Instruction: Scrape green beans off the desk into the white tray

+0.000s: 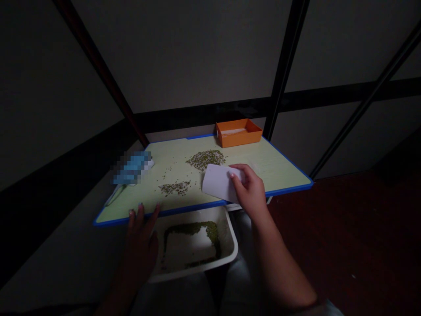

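My right hand [251,191] grips a white card [217,182] between thumb and fingers, held over the front part of the pale green tabletop [279,169]. Just beyond the card lies a pile of small greenish-brown grains [206,159]. A smaller scatter of the same grains [176,188] is spread nearer the front edge, left of the card. My left hand [142,239] is open, its fingers stretched out at the table's blue front edge, holding nothing. Below that edge, a white tub [233,239] has green grains along its sides and a bare patch of bottom showing.
An orange open box [241,138] stands at the table's back right, with something whitish inside. On the left side is a light blue item [131,169], blurred by pixels. Dark-framed wall panels [204,52] rise behind the table. A dark red floor [345,237] shows at right.
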Demonstrator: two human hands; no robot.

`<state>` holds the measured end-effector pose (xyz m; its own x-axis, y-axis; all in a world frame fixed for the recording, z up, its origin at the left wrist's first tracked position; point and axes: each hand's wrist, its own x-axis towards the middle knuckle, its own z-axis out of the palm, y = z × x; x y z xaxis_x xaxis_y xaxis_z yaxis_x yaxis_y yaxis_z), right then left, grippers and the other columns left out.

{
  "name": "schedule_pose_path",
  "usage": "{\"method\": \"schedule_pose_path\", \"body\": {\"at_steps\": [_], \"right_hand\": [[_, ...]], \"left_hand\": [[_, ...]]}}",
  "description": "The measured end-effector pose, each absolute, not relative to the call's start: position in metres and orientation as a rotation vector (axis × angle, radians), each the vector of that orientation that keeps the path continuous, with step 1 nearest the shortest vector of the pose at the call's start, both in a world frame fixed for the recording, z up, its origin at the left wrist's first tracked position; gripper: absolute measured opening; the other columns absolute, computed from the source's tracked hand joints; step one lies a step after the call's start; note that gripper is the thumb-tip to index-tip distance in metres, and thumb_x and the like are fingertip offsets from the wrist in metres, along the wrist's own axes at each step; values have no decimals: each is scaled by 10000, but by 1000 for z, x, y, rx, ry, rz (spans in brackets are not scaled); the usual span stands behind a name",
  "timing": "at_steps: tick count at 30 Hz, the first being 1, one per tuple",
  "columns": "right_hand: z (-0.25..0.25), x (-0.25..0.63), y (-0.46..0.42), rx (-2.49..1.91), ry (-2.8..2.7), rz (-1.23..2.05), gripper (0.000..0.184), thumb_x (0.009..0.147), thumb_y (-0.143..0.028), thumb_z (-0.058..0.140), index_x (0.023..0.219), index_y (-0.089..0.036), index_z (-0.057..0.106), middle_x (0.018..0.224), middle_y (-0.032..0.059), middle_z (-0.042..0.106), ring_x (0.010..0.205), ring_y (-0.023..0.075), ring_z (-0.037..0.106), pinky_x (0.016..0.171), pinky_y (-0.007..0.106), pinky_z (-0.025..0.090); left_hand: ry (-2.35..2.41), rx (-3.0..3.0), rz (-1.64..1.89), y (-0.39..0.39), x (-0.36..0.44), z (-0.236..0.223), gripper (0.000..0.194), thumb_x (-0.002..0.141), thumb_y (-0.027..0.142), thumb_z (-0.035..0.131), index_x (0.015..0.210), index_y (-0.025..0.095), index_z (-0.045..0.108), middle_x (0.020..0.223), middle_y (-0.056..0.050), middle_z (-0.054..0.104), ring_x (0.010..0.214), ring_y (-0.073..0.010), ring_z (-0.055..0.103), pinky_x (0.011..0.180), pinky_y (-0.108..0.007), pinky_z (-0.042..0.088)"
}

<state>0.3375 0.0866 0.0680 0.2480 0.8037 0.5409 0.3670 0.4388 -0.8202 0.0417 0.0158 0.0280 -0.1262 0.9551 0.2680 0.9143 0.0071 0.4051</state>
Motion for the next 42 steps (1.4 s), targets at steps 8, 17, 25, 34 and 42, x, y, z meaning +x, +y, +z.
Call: {"method": "schedule_pose_path", "body": {"at_steps": [8,17,25,34,42], "right_hand": [[66,338,91,-1234,-1320,349,200,872,-297,531,1010,-224,655,953,83,736,931,280,668,784,362,494],[59,333,96,-1198,-1311,354,202,877,-307,533,1022,-233,653,950,63,738,927,266,669,774,350,502],[57,330,102,-1093,-1332,447,199,880,-297,552,1041,-236,652,1046,63,735,1026,258,658,846,354,503],[61,333,100,-1075,-1366,520,190,873,-300,565,1019,-232,666,1042,58,727,1022,253,641,848,349,488],[59,331,100,-976,-1406,614,182,880,-282,585,1028,-218,669,1037,43,726,981,214,642,852,323,470]], "left_hand": [[2168,2026,783,16,40,26,532,876,246,379,1403,281,448,1642,-134,200,1515,-353,42,1201,-635,222],[2162,2032,802,17,38,23,547,858,246,425,1397,336,446,1651,-75,208,1521,-343,51,1204,-630,234],[2172,2011,765,17,41,26,526,890,279,335,1402,260,455,1643,-147,201,1521,-338,27,1214,-616,208],[2171,1989,751,16,41,26,523,895,292,335,1407,287,445,1660,-100,174,1526,-325,31,1221,-600,204],[2184,1990,737,15,43,28,530,901,280,303,1410,233,443,1650,-142,187,1527,-329,27,1231,-577,195]]}}
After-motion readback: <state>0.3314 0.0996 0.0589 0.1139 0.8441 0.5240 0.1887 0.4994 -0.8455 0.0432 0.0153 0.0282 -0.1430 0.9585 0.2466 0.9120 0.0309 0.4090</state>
